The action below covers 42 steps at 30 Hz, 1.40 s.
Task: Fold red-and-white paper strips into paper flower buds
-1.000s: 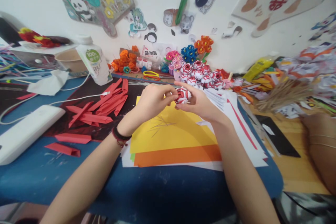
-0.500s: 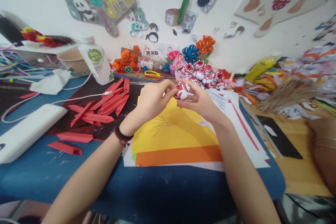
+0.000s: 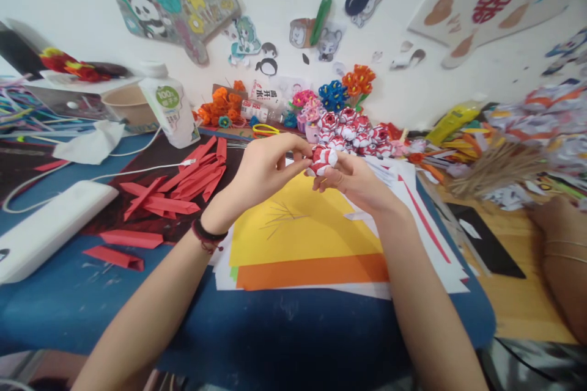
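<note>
Well, we have a red-and-white paper flower (image 3: 324, 160) between our hands: our left hand (image 3: 268, 162) pinches its left side, while our right hand (image 3: 364, 184) curls its fingers round the right. It sits over the far part of the yellow sheet (image 3: 316, 232), where thin sticks (image 3: 282, 217) lie; folded red strips (image 3: 197, 172) are on our left.

Your left hand (image 3: 268, 162) and your right hand (image 3: 360, 180) hold together one red and white flower (image 3: 324, 160) above the yellow paper (image 3: 316, 226). Folded red papers (image 3: 173, 205) lie on your left; similar flowers (image 3: 347, 129) are behind.
</note>
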Each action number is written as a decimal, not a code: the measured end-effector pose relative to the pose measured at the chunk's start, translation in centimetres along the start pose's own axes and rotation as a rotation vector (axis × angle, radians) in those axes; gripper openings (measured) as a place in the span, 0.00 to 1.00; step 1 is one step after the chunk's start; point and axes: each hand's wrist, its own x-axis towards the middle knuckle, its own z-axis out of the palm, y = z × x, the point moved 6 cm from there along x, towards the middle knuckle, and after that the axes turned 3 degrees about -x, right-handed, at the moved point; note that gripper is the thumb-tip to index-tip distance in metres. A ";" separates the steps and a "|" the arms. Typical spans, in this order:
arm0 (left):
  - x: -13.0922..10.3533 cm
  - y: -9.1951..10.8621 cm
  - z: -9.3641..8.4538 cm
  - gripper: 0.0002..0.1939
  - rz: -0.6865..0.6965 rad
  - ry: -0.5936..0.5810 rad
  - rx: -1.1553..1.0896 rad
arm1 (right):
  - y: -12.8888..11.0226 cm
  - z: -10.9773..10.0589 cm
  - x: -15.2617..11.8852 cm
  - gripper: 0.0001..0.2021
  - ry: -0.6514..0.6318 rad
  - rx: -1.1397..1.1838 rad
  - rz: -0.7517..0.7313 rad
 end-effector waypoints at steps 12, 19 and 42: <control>-0.1 0.1 -0.1 0.02 0.000 0.006 0.057 | 0.6 0.2 0.3 0.14 -0.001 0.030 -0.006; 0.0 -0.8 0.1 0.06 -0.166 0.006 -0.119 | 0.3 0.1 0.4 0.26 0.072 0.067 -0.019; -0.5 -0.2 1.0 0.06 -0.100 -0.012 0.367 | 0.8 -0.1 0.8 0.23 0.185 0.000 -0.057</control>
